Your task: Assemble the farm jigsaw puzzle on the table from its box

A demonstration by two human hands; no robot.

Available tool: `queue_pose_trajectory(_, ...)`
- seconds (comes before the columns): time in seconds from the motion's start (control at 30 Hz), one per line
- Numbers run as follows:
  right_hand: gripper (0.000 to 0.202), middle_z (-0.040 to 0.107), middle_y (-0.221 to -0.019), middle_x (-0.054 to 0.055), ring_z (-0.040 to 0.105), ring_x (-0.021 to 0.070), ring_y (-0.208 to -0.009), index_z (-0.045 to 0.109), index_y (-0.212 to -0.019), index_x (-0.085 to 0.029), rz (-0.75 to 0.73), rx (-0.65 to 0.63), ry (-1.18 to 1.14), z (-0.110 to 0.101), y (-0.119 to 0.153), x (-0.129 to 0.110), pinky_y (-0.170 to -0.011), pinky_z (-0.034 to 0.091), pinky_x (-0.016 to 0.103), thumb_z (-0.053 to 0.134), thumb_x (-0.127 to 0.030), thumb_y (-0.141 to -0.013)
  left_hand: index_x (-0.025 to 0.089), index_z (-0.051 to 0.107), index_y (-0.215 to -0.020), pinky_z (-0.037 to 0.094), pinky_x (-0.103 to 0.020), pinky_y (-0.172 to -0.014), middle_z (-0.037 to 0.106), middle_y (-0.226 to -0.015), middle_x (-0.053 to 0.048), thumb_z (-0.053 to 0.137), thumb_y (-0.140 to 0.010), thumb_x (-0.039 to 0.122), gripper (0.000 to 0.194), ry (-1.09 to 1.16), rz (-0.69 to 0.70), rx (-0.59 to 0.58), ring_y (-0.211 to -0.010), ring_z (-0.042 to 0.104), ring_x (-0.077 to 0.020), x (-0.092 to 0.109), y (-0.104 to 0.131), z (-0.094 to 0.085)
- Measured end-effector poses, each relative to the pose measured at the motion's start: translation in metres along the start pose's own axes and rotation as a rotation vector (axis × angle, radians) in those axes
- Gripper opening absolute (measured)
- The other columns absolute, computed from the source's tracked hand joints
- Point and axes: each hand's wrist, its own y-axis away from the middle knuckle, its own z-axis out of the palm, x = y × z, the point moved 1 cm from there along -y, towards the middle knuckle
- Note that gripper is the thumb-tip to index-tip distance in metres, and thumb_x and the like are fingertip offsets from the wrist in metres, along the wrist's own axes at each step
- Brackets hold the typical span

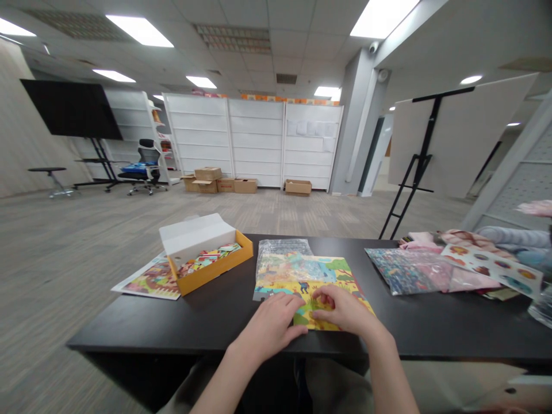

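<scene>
A colourful illustrated sheet point(338, 265), mostly yellow with cartoon figures and trees, lies flat on the dark table in front of me. My left hand point(276, 317) rests palm down over its lower left part, fingers stretched out. Above the lower right part is my right hand point(345, 310), its thumb and forefinger apart and the other fingers bent; I see nothing between them. Crumpled clear plastic wrap point(284, 248) lies at the sheet's upper left. An orange box point(215, 275) with its white lid raised stands farther left, filled with small colourful cardboard pieces.
Under the box lies a printed picture sheet point(149, 282). On the right are a bagged patterned item point(399, 270), pink cloth point(463, 279) and a sheet of round stickers point(494, 267). The black table point(207, 328) ends just before me. Cardboard boxes point(207, 178) stand across the room.
</scene>
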Motion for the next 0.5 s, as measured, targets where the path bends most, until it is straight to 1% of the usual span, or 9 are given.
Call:
queue_pose_trajectory(0.1,0.031,0.069,-0.091,0.005,0.060,0.0213,-0.080,0.077,-0.101,-0.024,-0.028,-0.043,0.000,0.0013,-0.0004,-0.0012,-0.074,0.045,0.033,0.078,-0.036,-0.072,0.023,0.057,-0.123,0.050,-0.038,-0.093,0.068,-0.118,-0.006,0.074,-0.088,0.035,0.041,0.022,0.002,-0.002,-0.108,0.063,-0.0266,-0.0001,-0.0009,0.0014)
queue_pose_trajectory(0.17,0.034,0.069,-0.092,0.004,0.059,0.0210,-0.080,0.077,-0.102,-0.024,-0.029,-0.048,-0.011,0.0015,-0.0001,-0.0013,-0.073,0.045,0.032,0.080,-0.035,-0.070,0.022,0.057,-0.124,0.050,-0.038,-0.092,0.068,-0.117,-0.006,0.072,-0.090,0.034,0.039,0.015,0.009,-0.003,-0.108,0.063,-0.0264,0.0007,-0.0013,0.0011)
queue_pose_trajectory(0.27,0.041,0.070,-0.096,0.005,0.060,0.0217,-0.082,0.077,-0.104,-0.023,-0.009,-0.059,-0.022,0.0000,0.0015,-0.0022,-0.075,0.046,0.032,0.084,-0.037,-0.066,0.022,0.057,-0.124,0.049,-0.038,-0.093,0.067,-0.118,-0.006,0.067,-0.093,0.033,0.034,-0.001,0.016,-0.015,-0.108,0.062,-0.0262,0.0024,-0.0008,-0.0005)
queue_pose_trajectory(0.33,0.049,0.070,-0.100,0.006,0.060,0.0229,-0.087,0.076,-0.107,-0.022,-0.003,-0.089,-0.036,-0.0017,0.0031,-0.0038,-0.078,0.047,0.033,0.086,-0.041,-0.063,0.023,0.057,-0.124,0.049,-0.038,-0.093,0.067,-0.118,-0.006,0.063,-0.096,0.033,0.031,0.000,0.012,-0.028,-0.108,0.062,-0.0258,0.0033,-0.0001,-0.0020)
queue_pose_trajectory(0.4,0.054,0.070,-0.102,0.006,0.061,0.0237,-0.092,0.074,-0.110,-0.021,-0.001,-0.110,-0.048,-0.0031,0.0043,-0.0058,-0.080,0.047,0.032,0.088,-0.042,-0.061,0.023,0.057,-0.123,0.049,-0.037,-0.093,0.067,-0.118,-0.006,0.060,-0.098,0.034,0.028,0.004,0.003,-0.039,-0.108,0.061,-0.0252,0.0040,0.0005,-0.0032)
queue_pose_trajectory(0.5,0.050,0.069,-0.099,0.004,0.061,0.0221,-0.090,0.074,-0.107,-0.020,0.014,-0.129,-0.046,-0.0033,0.0046,-0.0086,-0.077,0.046,0.030,0.087,-0.036,-0.061,0.023,0.057,-0.124,0.048,-0.037,-0.094,0.067,-0.119,-0.006,0.058,-0.099,0.035,0.028,-0.004,-0.001,-0.050,-0.108,0.060,-0.0252,0.0048,0.0002,-0.0037)
